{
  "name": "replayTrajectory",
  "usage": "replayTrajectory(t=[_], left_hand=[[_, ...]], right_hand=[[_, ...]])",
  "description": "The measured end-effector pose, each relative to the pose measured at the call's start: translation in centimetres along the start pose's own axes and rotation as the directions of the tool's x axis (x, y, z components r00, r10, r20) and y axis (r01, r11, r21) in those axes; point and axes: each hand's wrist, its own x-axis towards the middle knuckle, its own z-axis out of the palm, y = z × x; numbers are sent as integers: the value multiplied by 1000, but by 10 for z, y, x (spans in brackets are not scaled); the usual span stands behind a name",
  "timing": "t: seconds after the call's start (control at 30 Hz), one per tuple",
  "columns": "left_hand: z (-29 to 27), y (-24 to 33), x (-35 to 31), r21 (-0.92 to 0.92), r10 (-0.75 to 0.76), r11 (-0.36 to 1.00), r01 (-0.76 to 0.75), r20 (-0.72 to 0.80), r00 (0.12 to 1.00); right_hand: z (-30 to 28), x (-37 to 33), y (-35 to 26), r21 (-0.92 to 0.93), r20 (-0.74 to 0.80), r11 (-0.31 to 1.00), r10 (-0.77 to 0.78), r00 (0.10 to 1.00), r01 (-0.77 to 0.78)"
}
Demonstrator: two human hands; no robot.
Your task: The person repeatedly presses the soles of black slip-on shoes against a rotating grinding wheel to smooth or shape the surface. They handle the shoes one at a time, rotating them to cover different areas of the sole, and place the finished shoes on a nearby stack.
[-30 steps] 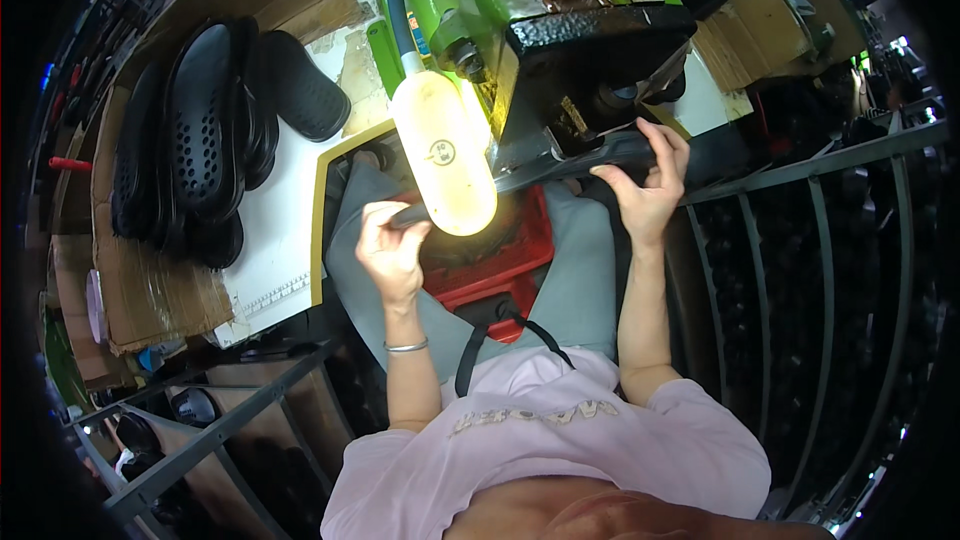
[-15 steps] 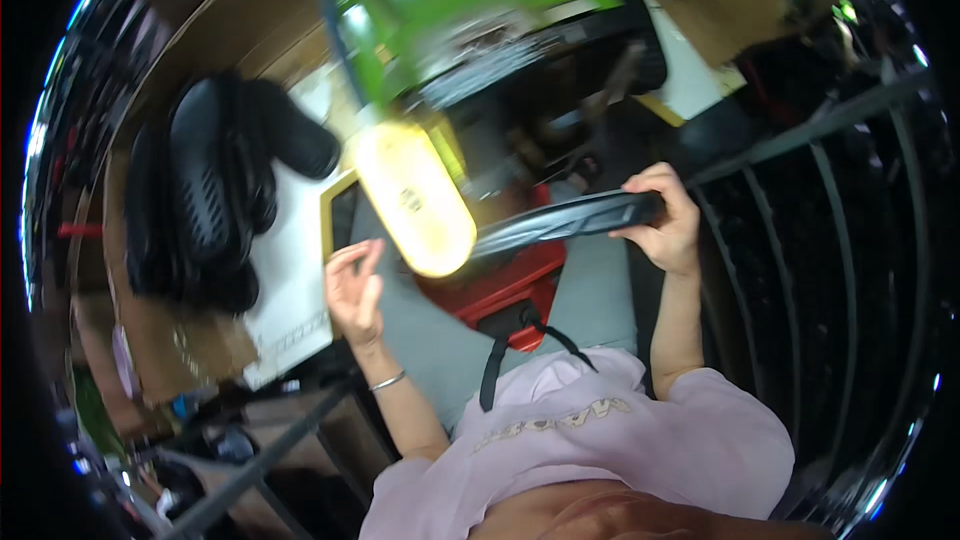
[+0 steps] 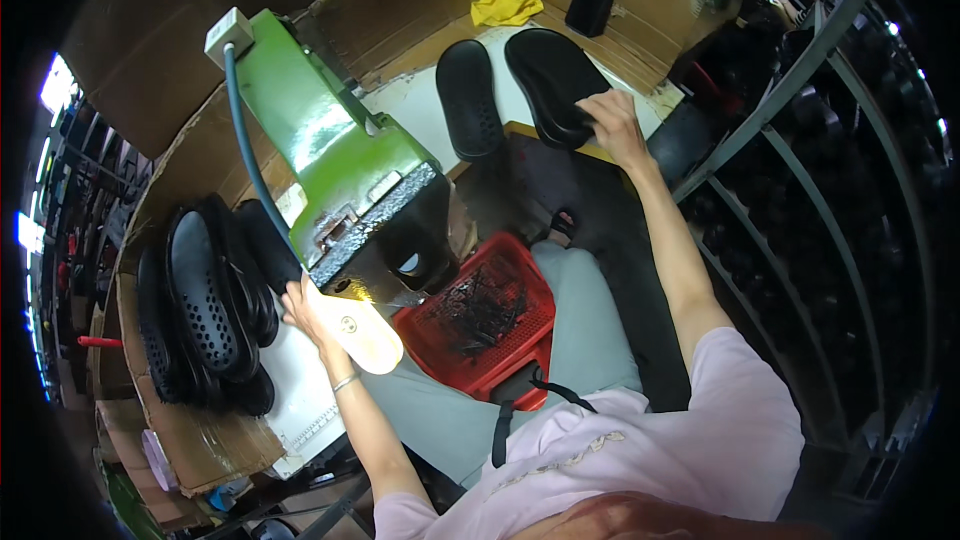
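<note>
My right hand (image 3: pixel 612 128) has its curled fingers at the near end of a wide black shoe sole (image 3: pixel 548 75), which lies on the white tabletop right of the green machine (image 3: pixel 335 140). Just left of it rests a narrower black sole (image 3: pixel 467 100). My left hand (image 3: pixel 308 315) is beside the bright pale-yellow oval plate (image 3: pixel 358 338) at the machine's front, fingers apart. Its fingertips meet the end of a black sole (image 3: pixel 266 240); whether they grip it is unclear, and the thumb is partly hidden. Several perforated black soles (image 3: pixel 205 290) are piled further left.
A red basket (image 3: pixel 530 350) holding black scraps sits below the machine, between my legs. Cardboard walls (image 3: pixel 420 0) border the table, with a yellow cloth (image 3: pixel 505 5) and a small black block (image 3: pixel 591 2) at the back. Grey metal rails (image 3: pixel 770 130) run along the right.
My right hand has moved forward from in front of the machine to the sole on the right of the table. My left hand has gone down and left toward the piled soles. The view has turned.
</note>
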Motion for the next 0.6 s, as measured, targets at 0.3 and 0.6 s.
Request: replayTrajectory(t=[0.3, 0.6], left_hand=[[-126, 31, -113, -519, -224, 845, 128, -126, 966], [-160, 126, -169, -867, -22, 492, 74, 72, 997]], right_hand=[[-21, 12, -50, 117, 156, 993, -9, 988, -10], [-3, -98, -192, 598, 794, -60, 181, 580, -799]])
